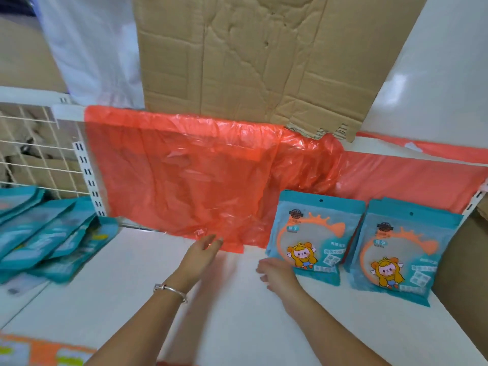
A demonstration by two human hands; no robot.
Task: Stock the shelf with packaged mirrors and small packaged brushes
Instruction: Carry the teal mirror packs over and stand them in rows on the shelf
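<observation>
Two stacks of teal packaged mirrors lean against the shelf's back at the right: one stack (311,233) and a second stack (398,252) further right. Each pack shows an orange ring and a cartoon figure. My right hand (277,273) hovers at the lower left corner of the nearer stack, fingers apart, holding nothing. My left hand (200,254), with a silver bracelet on the wrist, is stretched flat over the white shelf (237,313) toward the red plastic sheet (184,175). It is empty too.
A heap of teal packs (47,233) lies fanned on the neighbouring shelf at the left, beside a wire grid (39,154). A flattened cardboard sheet (250,56) stands above the red plastic. Orange packs (39,352) show at the bottom left.
</observation>
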